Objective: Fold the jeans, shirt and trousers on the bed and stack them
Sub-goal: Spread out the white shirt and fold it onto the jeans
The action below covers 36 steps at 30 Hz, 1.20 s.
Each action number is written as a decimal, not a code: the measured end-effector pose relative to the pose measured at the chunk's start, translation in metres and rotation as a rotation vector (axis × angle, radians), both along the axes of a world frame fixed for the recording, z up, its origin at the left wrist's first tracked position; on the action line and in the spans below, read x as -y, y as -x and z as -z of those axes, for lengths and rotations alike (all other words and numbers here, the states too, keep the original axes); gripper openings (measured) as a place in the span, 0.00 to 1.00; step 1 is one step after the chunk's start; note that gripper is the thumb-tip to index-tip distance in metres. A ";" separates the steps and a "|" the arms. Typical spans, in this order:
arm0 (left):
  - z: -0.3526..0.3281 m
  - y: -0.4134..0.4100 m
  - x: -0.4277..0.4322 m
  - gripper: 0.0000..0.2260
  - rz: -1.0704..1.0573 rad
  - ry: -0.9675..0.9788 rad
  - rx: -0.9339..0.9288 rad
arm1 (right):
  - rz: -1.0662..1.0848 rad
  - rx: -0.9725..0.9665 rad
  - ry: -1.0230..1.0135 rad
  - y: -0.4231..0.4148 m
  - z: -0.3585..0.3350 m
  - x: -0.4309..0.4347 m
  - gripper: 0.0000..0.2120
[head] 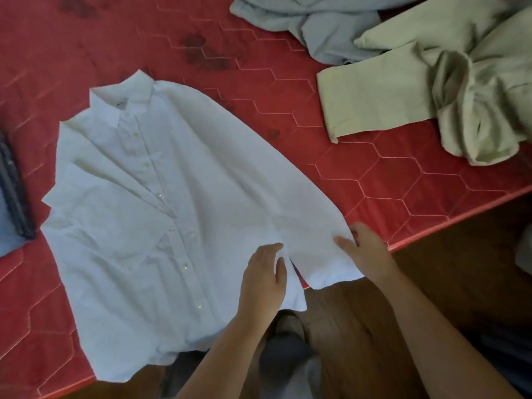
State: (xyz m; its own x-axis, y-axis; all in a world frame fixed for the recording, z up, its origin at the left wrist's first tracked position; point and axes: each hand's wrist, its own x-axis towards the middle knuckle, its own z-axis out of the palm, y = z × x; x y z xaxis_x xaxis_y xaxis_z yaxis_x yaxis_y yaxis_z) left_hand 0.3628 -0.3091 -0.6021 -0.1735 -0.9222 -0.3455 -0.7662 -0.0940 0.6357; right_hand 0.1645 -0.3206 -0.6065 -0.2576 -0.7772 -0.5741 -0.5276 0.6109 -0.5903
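Bed (374, 180): red quilted cover with pale stitching in a hexagon pattern and a few dark blotches near the top. The piped edge runs diagonally at lower right. Brown wood floor (460, 283) lies beyond it.

Shirt (144, 226): white, thin woven cloth, lightly creased. It lies flat and front-up on the bed, collar toward upper left, hem hanging just over the near bed edge. The picture-left side is tucked in with angular pleats. The other sleeve (288, 203) runs out as a long tapering strip toward lower right.

Trousers (388, 105): beige-green, heavier cloth, crumpled at upper right. One leg lies flat and rectangular, the rest is bunched and twisted. Well apart from the shirt.

Grey-blue garment (325, 27): soft, rumpled, at the top edge, touching the trousers. Cannot tell if it is the jeans.

Dark strip (14, 191): narrow and stiff-looking, at the left edge beside the shirt, with blue cloth next to it. Unclear what it is.

Left hand (264, 272): fingers straight, lying flat on the shirt near the side seam.

Right hand (362, 249): pinches the sleeve end, thumb on top, fingers behind the edge.

Buttons (184, 265): small, round, pearly, in a row down the front.
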 end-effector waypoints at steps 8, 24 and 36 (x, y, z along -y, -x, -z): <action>-0.054 0.081 0.021 0.16 -0.030 -0.081 -0.298 | 0.211 0.473 -0.081 0.045 -0.069 0.024 0.14; -0.119 0.161 0.072 0.20 0.005 -0.119 -0.365 | 0.602 0.918 0.214 0.118 -0.145 0.038 0.24; -0.102 0.097 0.054 0.20 0.181 0.187 -0.127 | 0.857 0.606 0.579 0.073 -0.177 0.065 0.08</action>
